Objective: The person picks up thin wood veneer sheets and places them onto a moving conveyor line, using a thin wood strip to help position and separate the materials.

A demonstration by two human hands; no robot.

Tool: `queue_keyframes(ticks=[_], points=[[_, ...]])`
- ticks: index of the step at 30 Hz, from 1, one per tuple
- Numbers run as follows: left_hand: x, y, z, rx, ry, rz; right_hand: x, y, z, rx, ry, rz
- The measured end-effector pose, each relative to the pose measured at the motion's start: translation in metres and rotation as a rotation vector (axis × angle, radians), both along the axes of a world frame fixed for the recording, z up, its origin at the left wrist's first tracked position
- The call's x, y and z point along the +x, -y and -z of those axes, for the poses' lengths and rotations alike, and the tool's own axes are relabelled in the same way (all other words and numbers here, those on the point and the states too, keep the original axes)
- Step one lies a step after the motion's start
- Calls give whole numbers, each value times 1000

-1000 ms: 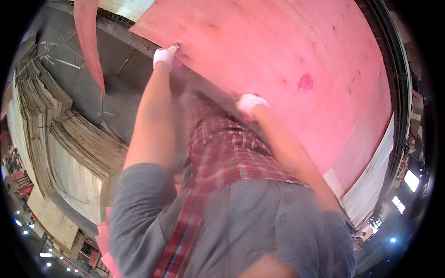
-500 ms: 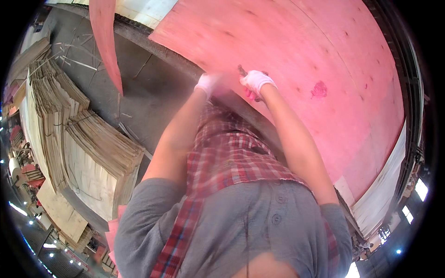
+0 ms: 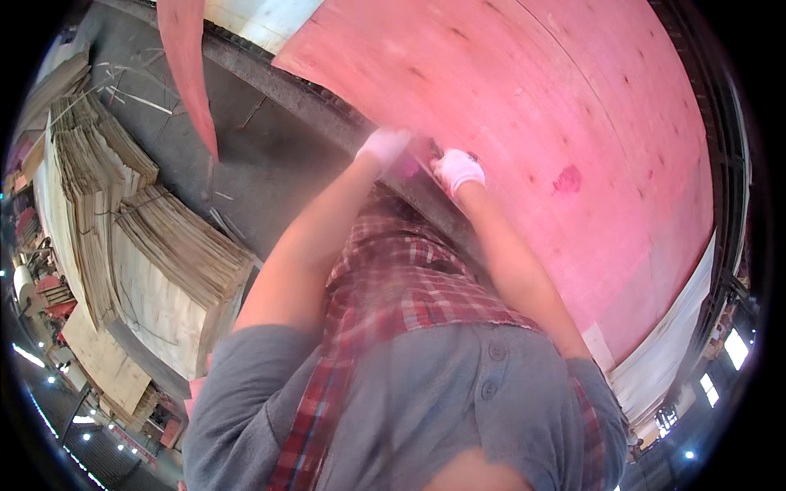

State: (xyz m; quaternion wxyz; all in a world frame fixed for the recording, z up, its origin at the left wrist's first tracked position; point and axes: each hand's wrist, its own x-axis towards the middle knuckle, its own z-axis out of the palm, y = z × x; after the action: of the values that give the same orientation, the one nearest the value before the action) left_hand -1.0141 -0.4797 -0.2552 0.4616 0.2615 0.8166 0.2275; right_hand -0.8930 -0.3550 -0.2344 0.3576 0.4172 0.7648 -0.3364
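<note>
A large pink-coated wood veneer sheet (image 3: 524, 106) covers the surface on my right side. At its near edge my right hand (image 3: 460, 170), in a white glove, is closed around a small dark tool (image 3: 435, 150); its exact kind is hard to make out. Just to the left, my left hand (image 3: 383, 149), also in a white glove, is beside the sheet's edge. Motion smears its fingers, so I cannot tell what they hold. A darker pink patch (image 3: 566, 179) marks the sheet right of my right hand.
Tall stacks of bare veneer (image 3: 176, 237) stand on the left. A narrow pink strip (image 3: 187, 69) hangs at the upper left over the grey floor (image 3: 246, 143), where thin wood scraps lie. A dark ledge (image 3: 315, 102) runs along the sheet's near side.
My right hand has moved slightly down and left, closer to my left hand. The left hand has shifted a little to the right. The tool's angle has changed.
</note>
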Motion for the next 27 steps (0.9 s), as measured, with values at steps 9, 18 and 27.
queue_keyframes(ticks=[9, 18, 27], points=[[-10, -12, 28, -198, -312, 578, 7, 20, -11, 105, -33, -88], [-8, 13, 93, 6, 537, -409, 9, 18, -9, 97, -60, -51], [20, 40, 75, 177, 340, -687, -18, 19, -18, 102, -44, -339]])
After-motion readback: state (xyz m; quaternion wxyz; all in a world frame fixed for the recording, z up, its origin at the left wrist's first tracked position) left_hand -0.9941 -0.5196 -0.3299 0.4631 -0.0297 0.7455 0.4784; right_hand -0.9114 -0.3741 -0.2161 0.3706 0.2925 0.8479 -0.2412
